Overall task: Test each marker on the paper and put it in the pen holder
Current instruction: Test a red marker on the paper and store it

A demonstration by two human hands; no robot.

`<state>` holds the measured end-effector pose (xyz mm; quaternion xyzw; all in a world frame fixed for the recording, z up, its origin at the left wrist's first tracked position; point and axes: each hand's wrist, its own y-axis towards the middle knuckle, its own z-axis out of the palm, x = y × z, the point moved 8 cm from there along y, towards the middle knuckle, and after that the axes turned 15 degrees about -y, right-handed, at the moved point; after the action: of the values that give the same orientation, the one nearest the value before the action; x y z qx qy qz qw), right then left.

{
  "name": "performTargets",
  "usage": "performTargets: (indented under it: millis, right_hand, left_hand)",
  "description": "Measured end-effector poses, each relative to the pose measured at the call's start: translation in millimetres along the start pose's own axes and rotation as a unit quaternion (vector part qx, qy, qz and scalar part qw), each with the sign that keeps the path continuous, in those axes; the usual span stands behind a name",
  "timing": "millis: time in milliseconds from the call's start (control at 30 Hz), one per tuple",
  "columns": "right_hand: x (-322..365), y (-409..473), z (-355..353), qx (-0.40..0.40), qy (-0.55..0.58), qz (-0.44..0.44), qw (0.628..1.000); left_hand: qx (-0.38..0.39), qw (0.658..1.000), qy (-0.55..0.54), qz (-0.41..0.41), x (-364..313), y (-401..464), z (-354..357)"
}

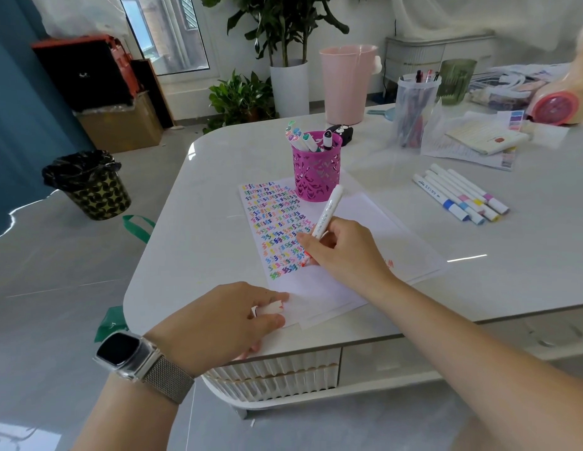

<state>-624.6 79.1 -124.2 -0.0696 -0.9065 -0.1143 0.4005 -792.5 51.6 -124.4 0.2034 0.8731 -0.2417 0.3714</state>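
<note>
While the right hand (345, 252) grasps a white-barrelled marker (326, 219) with its fingers curled round the lower barrel, the orange-red tip rests on the paper (319, 281) at the lower end of the rows of coloured test marks. The barrel tilts up and away from the person, its blunt end just in front of the pen holder (317, 172).

The left hand (231, 320) lies on the tabletop (478, 271) at the near edge, close to the near left corner. Its fingers pinch a small white cap (270, 308) with a reddish end, and its fingertips touch the near corner of the paper. A watch (120, 349) with a metal mesh strap sits on that wrist.

The paper lies flat near the near left corner of the tabletop. Rows of small multicoloured squiggles fill its left half; the right half is mostly blank.

The pen holder, a magenta perforated cup, stands upright on the far end of the paper. Several white markers (299, 138) with coloured caps stand in it, leaning left.

Toward the right edge, well apart from the paper, a group of loose markers (459, 196) lies side by side on the tabletop, coloured caps pointing to the near edge. A clear container (413, 115) with pens stands nearer the far edge, with a pink bin (347, 83) beyond it.
</note>
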Motion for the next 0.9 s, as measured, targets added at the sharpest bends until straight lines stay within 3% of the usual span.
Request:
performTargets:
  millis: [167,367,500,700,900]
  right_hand:
    - [1.5,-2.6,-12.3,-0.051,0.097,0.034,0.993]
    - [5.3,-4.1,-55.6,-0.137,0.322,0.117,0.929]
    - [24.4,-12.3,-66.6,-0.090,0.337,0.073,0.934]
    - [31.0,-23.2,-41.8,0.027,0.334,0.102,0.936]
    - [39.3,-27.7,-36.9,0.041,0.285,0.077,0.955]
  left_hand:
    - [-0.028,0.998,0.058,0.015,-7.4,-1.9,-4.7]
    - [-0.162,0.973,0.161,0.030,-20.7,-5.5,-24.4]
    - [-0.219,0.963,0.149,0.043,-29.6,-6.4,-26.2]
    - [-0.252,0.959,0.120,0.046,-35.6,-2.7,-20.2]
    - [-0.259,0.958,0.111,0.056,-38.5,-4.1,-18.0]
